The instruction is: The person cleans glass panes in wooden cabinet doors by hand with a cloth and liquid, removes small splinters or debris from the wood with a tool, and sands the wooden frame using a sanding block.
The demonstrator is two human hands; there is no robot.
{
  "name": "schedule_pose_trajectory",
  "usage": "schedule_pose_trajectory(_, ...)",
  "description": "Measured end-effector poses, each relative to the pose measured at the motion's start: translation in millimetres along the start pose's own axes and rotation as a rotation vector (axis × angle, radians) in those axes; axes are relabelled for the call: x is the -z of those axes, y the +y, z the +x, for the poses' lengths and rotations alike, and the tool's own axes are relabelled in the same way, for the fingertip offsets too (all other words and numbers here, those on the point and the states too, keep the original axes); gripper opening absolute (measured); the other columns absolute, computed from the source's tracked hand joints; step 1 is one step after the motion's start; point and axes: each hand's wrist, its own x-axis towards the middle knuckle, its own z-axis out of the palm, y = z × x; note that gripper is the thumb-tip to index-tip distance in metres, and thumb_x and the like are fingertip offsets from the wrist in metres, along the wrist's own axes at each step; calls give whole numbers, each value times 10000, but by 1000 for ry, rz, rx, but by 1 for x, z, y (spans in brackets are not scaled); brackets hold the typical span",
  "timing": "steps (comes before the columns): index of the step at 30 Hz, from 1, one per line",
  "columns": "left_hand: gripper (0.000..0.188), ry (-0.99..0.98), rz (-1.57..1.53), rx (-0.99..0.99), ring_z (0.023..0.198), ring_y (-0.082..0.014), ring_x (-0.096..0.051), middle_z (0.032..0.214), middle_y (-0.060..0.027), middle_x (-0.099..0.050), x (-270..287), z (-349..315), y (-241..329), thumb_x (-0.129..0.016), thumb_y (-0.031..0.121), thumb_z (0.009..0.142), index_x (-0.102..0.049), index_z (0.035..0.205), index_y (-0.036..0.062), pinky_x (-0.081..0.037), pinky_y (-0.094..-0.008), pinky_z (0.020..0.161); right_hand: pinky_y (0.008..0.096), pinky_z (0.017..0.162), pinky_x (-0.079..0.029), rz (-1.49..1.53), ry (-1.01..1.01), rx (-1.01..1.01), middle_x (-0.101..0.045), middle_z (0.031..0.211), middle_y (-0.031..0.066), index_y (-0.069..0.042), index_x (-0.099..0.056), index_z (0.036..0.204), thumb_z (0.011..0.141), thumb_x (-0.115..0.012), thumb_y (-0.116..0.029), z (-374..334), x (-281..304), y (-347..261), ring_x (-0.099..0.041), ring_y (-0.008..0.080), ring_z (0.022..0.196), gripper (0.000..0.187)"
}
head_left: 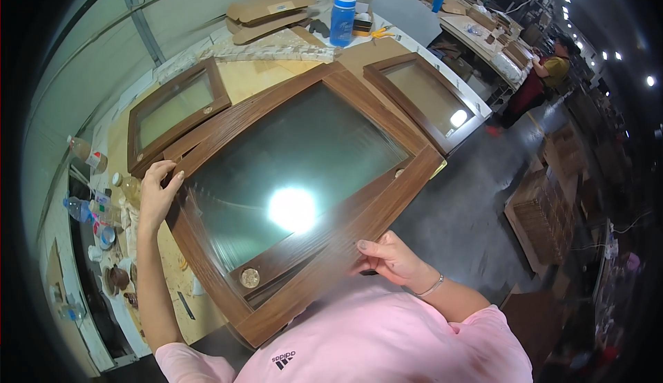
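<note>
A large brown wood-framed glass panel (414, 183) is tilted in front of me, its near edge close to my body. Bright glare and a green tint show on its glass (324, 148). My left hand (160, 193) grips the frame at its left side, thumb on top and fingers over the edge. With the thumb on the near rail, my right hand (394, 259) pinches the frame, its other fingers partly hidden beneath. A round gold-coloured disc (250, 277) sits at the near left corner. A narrow dark gap runs along the inside of the near rail.
Smaller wood-framed glass panels lie on the worktable, one at left (219, 86) and one at right (397, 103). Behind stand a blue water bottle (342, 22) and flattened cardboard (269, 8). Several plastic bottles (86, 154) line the left. A person (552, 72) works far right, beyond stacked brown boards (545, 210).
</note>
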Motion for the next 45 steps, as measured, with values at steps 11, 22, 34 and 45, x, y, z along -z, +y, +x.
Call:
schedule_pose_trajectory(11,433,148,133,37,1097,-330,-607,1176,-172,-618,-7,-28,12,-743,304,834,-637,1124,0,-467,-399,932,403,893,-546,4,73,-58,-666,1164,134,7,-581,1269,887,-683,-100,0,-27,4,-650,242,1049,409)
schedule_pose_trajectory(22,448,-113,-65,153,604,-143,-510,637,-80,-558,29,-40,-31,-599,340,970,-600,827,-84,-407,-338,577,344,839,-577,-184,-152,15,-636,1180,115,-18,-553,1298,871,-698,-132,-10,-31,16,-645,205,1032,466)
schedule_pose_trajectory(34,377,-2,-171,6,610,-47,-308,648,69,-367,94,-5,11,-604,185,987,-442,675,48,-222,-267,536,306,725,-571,-59,-137,181,-646,1096,79,-58,-618,1178,813,-748,-59,-31,-15,-25,-652,172,949,387)
schedule_pose_trajectory(45,336,31,-242,-67,649,-31,-314,689,75,-366,-66,92,280,-600,153,982,-453,697,54,-238,-255,539,428,582,-542,266,434,582,-661,730,196,21,-609,949,885,-637,-122,-1,182,-254,-655,297,620,159)
